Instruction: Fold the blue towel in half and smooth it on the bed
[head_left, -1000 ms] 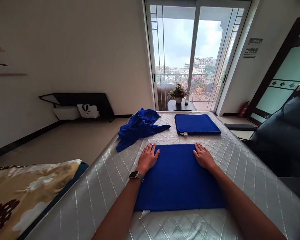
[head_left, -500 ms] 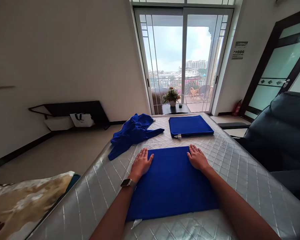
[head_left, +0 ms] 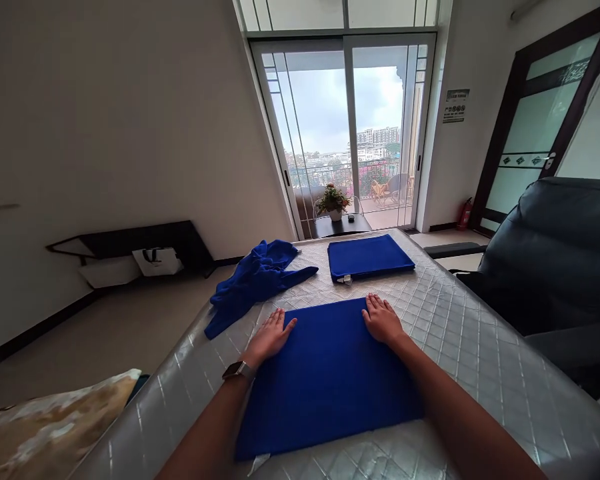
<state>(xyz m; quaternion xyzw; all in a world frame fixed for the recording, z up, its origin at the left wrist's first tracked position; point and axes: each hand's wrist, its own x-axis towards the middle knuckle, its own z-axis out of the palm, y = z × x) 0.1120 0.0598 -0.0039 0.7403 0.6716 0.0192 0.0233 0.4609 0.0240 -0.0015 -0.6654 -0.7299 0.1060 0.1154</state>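
A blue folded cloth (head_left: 327, 377) lies flat on the silver quilted mattress (head_left: 460, 353), a white tag poking out at its near left corner. My left hand (head_left: 270, 335) rests at its far left corner, fingers stretched out. At the far right corner my right hand (head_left: 381, 319) lies flat, fingers extended over the edge. Beyond them sits a neat blue folded stack (head_left: 370, 256) with white tags on its near side. A crumpled blue cloth (head_left: 257, 280) lies at the far left of the mattress.
A black armchair (head_left: 565, 260) stands along the right side. Past the mattress's far end is a small dark table (head_left: 343, 225) with a potted plant (head_left: 334, 202). On the left floor are a patterned blanket (head_left: 65, 427) and a white bag (head_left: 157, 261) by a black frame.
The view has tilted and shifted a little to the right. My left hand has slid slightly outward, toward the left edge of the folded cloth; my right hand stays at its corner.
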